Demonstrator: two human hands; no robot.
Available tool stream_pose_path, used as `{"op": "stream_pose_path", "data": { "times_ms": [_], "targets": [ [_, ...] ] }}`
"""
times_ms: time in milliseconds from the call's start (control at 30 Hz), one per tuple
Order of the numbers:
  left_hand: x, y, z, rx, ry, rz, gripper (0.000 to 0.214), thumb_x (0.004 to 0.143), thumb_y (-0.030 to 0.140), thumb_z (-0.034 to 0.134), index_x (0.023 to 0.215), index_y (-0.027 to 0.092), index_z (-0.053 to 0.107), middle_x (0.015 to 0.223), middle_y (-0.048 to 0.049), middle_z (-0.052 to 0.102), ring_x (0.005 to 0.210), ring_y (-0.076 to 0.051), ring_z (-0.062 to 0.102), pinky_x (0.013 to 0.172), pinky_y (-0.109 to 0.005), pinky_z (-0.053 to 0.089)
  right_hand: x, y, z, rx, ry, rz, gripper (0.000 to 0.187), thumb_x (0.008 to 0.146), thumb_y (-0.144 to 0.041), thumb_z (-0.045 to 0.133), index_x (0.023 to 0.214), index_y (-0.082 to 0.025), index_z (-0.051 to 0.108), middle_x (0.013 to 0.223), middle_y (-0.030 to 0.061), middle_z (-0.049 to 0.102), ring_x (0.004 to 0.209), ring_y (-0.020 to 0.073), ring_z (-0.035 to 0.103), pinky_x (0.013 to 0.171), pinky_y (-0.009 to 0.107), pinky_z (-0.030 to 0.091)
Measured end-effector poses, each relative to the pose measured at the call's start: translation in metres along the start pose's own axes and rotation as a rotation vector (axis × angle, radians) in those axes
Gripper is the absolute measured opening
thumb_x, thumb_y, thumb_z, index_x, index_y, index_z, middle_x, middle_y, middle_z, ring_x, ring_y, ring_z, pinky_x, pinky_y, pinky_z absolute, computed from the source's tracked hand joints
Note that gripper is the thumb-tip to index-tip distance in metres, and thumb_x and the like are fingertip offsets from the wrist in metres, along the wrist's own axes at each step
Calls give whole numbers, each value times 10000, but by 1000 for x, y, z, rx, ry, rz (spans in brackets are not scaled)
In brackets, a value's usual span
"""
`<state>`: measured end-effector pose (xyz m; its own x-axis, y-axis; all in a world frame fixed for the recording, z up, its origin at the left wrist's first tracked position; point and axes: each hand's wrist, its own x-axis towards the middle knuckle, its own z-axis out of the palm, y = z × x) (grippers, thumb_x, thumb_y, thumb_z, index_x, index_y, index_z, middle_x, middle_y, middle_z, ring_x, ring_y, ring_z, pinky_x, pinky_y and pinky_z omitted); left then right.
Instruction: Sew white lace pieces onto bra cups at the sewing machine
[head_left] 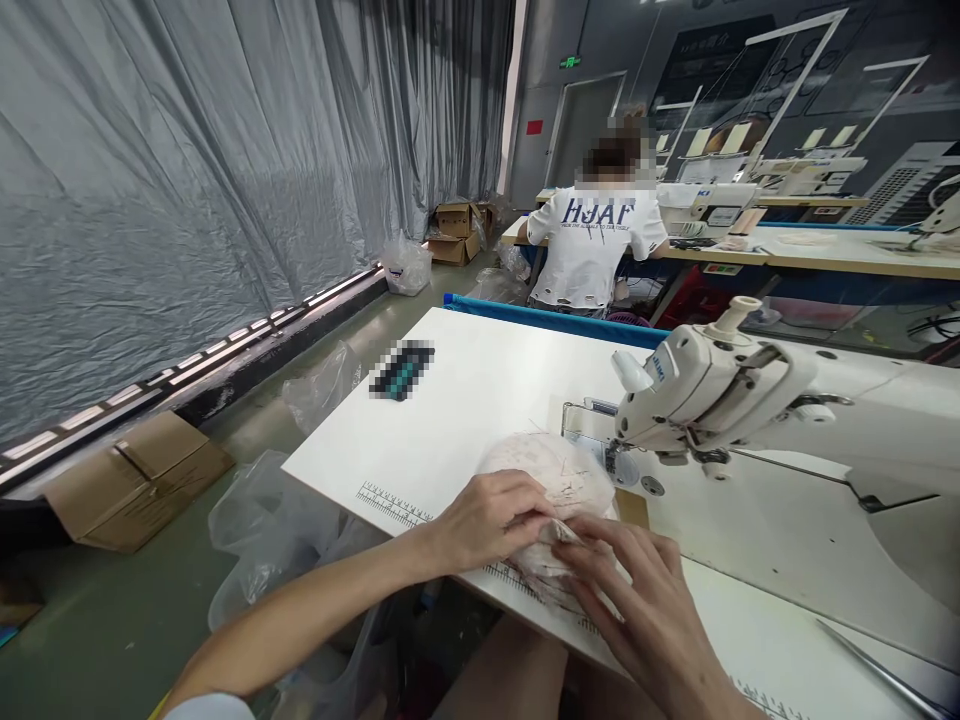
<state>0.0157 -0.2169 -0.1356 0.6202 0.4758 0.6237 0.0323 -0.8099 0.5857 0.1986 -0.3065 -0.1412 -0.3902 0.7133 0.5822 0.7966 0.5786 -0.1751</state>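
A pale, rounded fabric piece (551,462) with loose dark threads lies at the front edge of the white sewing table, just left of the needle area. My left hand (491,515) pinches its near edge between thumb and fingers. My right hand (637,580) closes on the same edge from the right, its fingertips almost meeting those of the left. A small folded part of the fabric shows between the two hands. The white sewing machine (697,385) stands right behind the fabric, its presser foot close to the fabric's far right side.
The white table (480,390) has printed rulers along its front. A blurred dark object (403,370) lies at the table's left, and a pointed metal tool (877,660) at the right. Plastic bags (262,520) and a cardboard box (139,480) are on the floor. A person (592,240) sits ahead.
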Motion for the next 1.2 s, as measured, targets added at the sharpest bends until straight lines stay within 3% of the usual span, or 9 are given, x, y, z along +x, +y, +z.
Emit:
{"op": "stream_pose_path", "data": {
  "times_ms": [267, 533, 667, 800, 900, 1000, 1100, 1200],
  "targets": [
    [0, -1, 0, -14, -97, 18, 221, 816, 24, 429, 801, 87, 641, 879, -89, 542, 832, -127, 505, 698, -210, 419, 0, 6, 1, 196, -10, 45, 188, 882, -64, 452, 1018, -161, 536, 1074, 104, 497, 1002, 207, 459, 780, 350, 325],
    [1, 5, 3, 9, -133, -77, 385, 756, -29, 364, 1005, 85, 635, 883, -94, 501, 842, -147, 469, 702, -241, 406, -2, 10, 2, 229, 31, 113, 83, 889, -113, 468, 915, -176, 516, 1014, 76, 508, 957, 188, 475, 747, 319, 349],
    [5, 8, 3, -22, -108, -130, 382, 781, -22, 357, 1015, 93, 637, 835, -77, 491, 781, -130, 452, 646, -225, 378, -6, 13, 5, 224, 60, 170, 53, 890, -139, 484, 893, -186, 508, 1057, 77, 485, 960, 178, 453, 744, 295, 373],
    [6, 16, 2, -44, -144, -129, 371, 787, -7, 361, 1027, 78, 630, 893, -100, 508, 845, -141, 472, 700, -237, 407, -3, 13, 5, 240, 78, 178, 65, 897, -130, 465, 858, -180, 479, 994, 66, 501, 910, 170, 466, 737, 301, 360],
    [2, 21, 5, -23, -156, -120, 257, 799, 113, 484, 1020, 60, 604, 927, -111, 512, 874, -160, 477, 750, -273, 428, -1, 14, 5, 272, 77, 180, 76, 899, -117, 454, 856, -178, 467, 931, 52, 519, 882, 165, 484, 720, 301, 348],
    [-2, 20, 11, 68, -98, -94, 236, 793, 217, 582, 984, 79, 588, 918, -98, 525, 851, -160, 478, 740, -284, 434, 2, 15, 5, 300, 64, 188, 75, 898, -119, 461, 857, -181, 469, 879, 36, 534, 865, 161, 497, 709, 295, 343],
    [-1, 14, 15, 80, 0, -80, 151, 868, 141, 471, 961, 106, 584, 880, -78, 543, 837, -131, 494, 709, -241, 434, 3, 12, 0, 236, 138, 201, 39, 895, -148, 484, 920, -176, 494, 916, 56, 548, 891, 174, 502, 730, 305, 346],
    [5, 8, 12, 26, 20, -83, 142, 862, 104, 457, 979, 103, 537, 880, -65, 560, 839, -120, 509, 720, -233, 439, 0, 5, -4, 111, 151, 81, 119, 863, -152, 549, 977, -169, 519, 984, 83, 560, 929, 196, 498, 775, 335, 328]
  ]
}}
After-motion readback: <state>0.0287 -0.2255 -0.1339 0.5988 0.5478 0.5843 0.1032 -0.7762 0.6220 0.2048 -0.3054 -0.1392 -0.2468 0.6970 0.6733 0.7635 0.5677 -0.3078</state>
